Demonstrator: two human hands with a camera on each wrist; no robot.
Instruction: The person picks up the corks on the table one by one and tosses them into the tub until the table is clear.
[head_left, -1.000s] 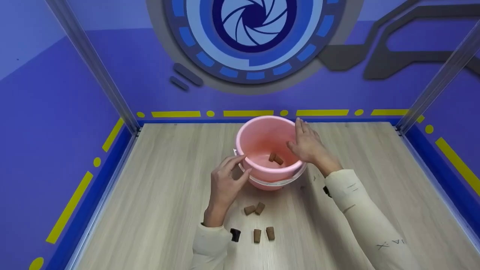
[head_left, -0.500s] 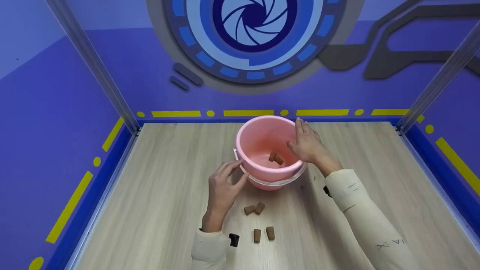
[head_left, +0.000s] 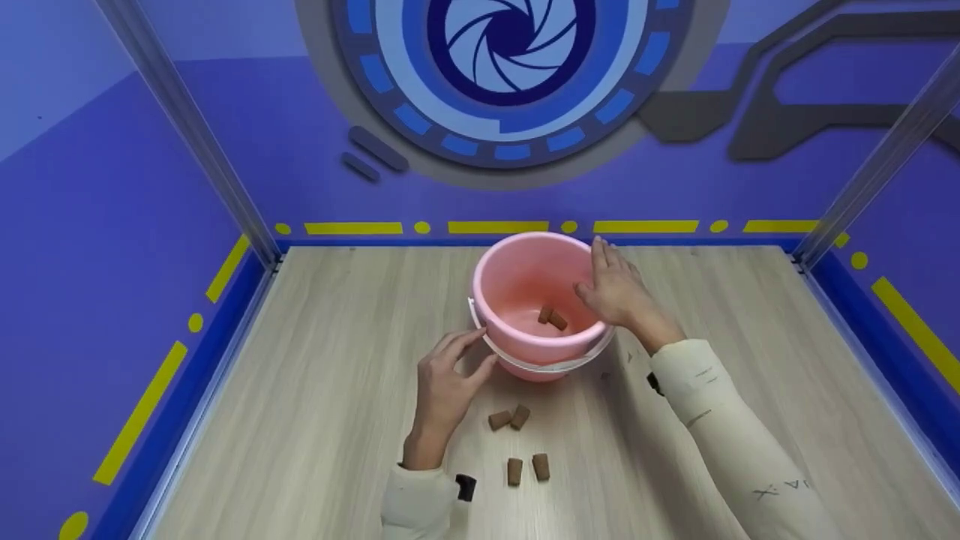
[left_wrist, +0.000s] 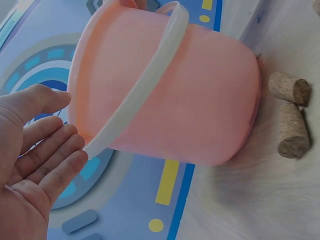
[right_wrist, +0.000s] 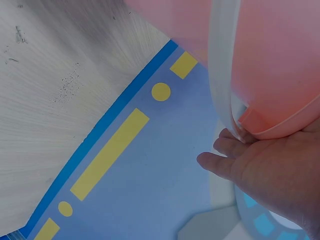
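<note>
A pink bucket (head_left: 536, 367) stands upright near the back of the wooden table, its white handle (head_left: 555, 368) hanging down in front. Inside lie two brown corks (head_left: 556, 321). My right hand (head_left: 616, 291) holds the right rim, thumb on the inside and fingers stretched along the edge; the right wrist view shows part of its fingers beside the handle's end. At the bucket's left side, my left hand (head_left: 448, 382) has loosely bent fingers and nothing in them. Its fingertips (left_wrist: 80, 156) are at the handle near the rim; whether they touch cannot be told.
Several corks lie on the table (head_left: 337, 390) before the bucket: a pair (head_left: 519, 417) close to it and another pair (head_left: 514, 472) nearer the front. A blue patterned wall (head_left: 420, 195) rises behind, with metal posts (head_left: 187, 127) at the corners.
My left hand has slid slightly down and away from the bucket's rim, showing more of the handle's left side. The right hand, bucket and corks stay in place.
</note>
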